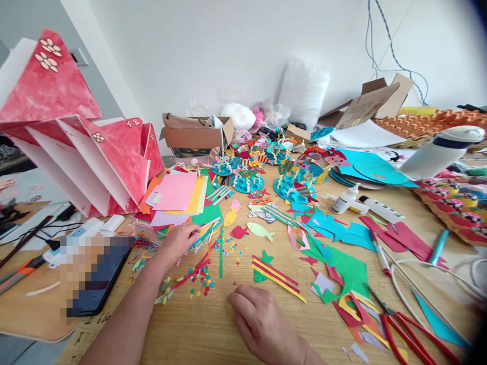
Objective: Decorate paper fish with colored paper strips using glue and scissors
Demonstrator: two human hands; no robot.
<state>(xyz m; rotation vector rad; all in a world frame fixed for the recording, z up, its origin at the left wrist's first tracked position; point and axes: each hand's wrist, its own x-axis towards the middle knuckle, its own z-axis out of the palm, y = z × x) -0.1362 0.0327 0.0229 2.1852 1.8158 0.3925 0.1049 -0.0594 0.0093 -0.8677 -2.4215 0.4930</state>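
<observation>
My left hand (178,242) reaches out over the wooden surface (198,329), its fingers curled loosely onto a loose bunch of thin paper strips (203,234); I cannot tell whether I actually pinch one or only touch them. My right hand (261,322) lies nearer to me, palm down, fingers bent and lightly closed, holding nothing, flat on the bare wood.

Just beyond the right hand lies one green paper shape (262,267) with three red and yellow strips across it. Between my two hands is a scatter of small paper dots (201,286), too many and too small to count, and one long green strip (220,251) stands out, pointing away from me. Past the strips I count three cut-out fish: one yellow (230,218), one red (239,232), one pale green (261,231). Behind my left hand sits one stack of coloured sheets (178,195), pink on top.

To the left of my forearm lies one dark tablet (101,276). To the right I see two glue containers side by side, a bottle (345,198) and a stick (380,209), and one pair of red-handled scissors (409,332) near the edge. At the far side stands one open cardboard box (198,137), and on the far left one large red folded paper piece (76,126).
</observation>
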